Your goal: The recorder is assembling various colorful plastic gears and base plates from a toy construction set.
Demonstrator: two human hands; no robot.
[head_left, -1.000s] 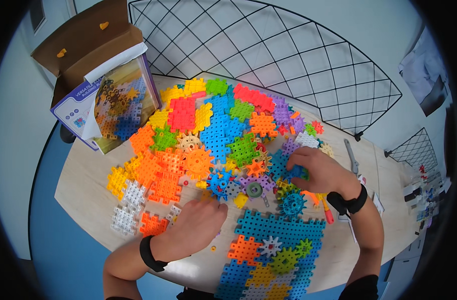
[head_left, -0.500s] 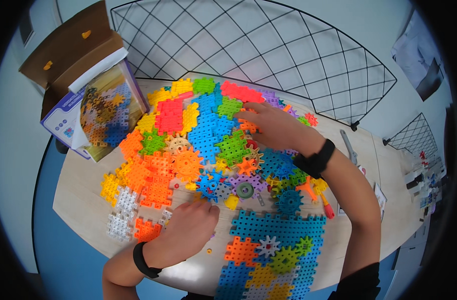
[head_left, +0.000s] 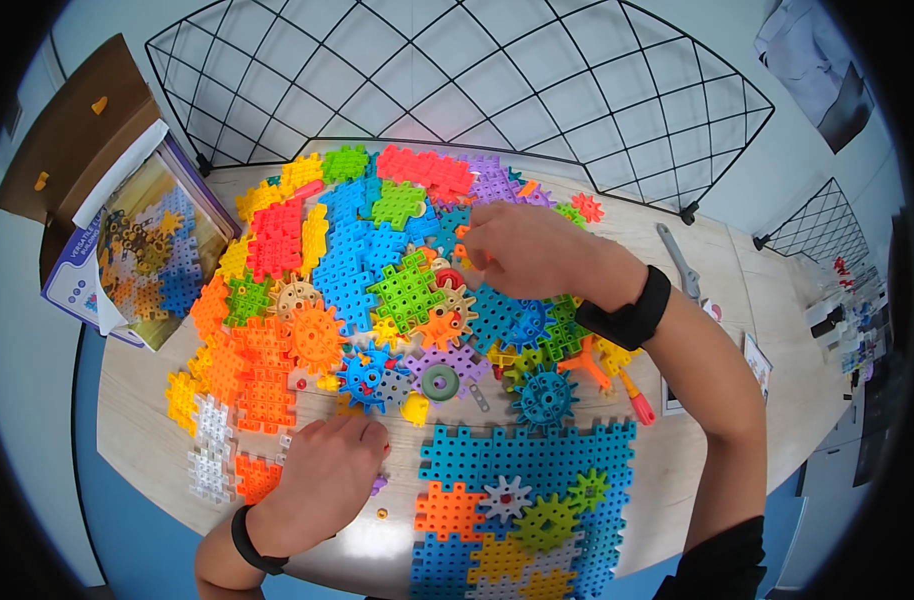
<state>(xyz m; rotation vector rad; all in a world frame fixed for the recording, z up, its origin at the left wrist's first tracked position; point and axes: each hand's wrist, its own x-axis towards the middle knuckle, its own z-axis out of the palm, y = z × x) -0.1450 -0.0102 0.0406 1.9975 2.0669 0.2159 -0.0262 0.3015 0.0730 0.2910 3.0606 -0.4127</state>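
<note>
My right hand [head_left: 525, 248] is over the right side of the pile of colourful interlocking plates and gears. Its fingers are bent and closed around an orange toothed building piece [head_left: 461, 246], mostly covered by the hand. My left hand [head_left: 329, 468] rests low in front of the pile, fingers curled in. A tiny red bit shows at its fingertips; what it holds is hidden. To its right lies an assembled panel of teal plates [head_left: 522, 455] with a grey gear [head_left: 505, 498] and a green gear [head_left: 547, 523]. A purple gear [head_left: 445, 368] lies above the panel.
An open cardboard box [head_left: 147, 240] stands at the left. Behind the pile rises a black wire grid [head_left: 457, 70]. A grey wrench-like tool [head_left: 679, 262] and a red-handled screwdriver [head_left: 639, 402] lie to the right. A small gold-coloured part [head_left: 382, 513] sits near the front.
The view has swung, so things appear further left. My right hand has drawn the orange piece rightward, baring teal pieces beneath. My left hand stays closed in nearly the same spot.
</note>
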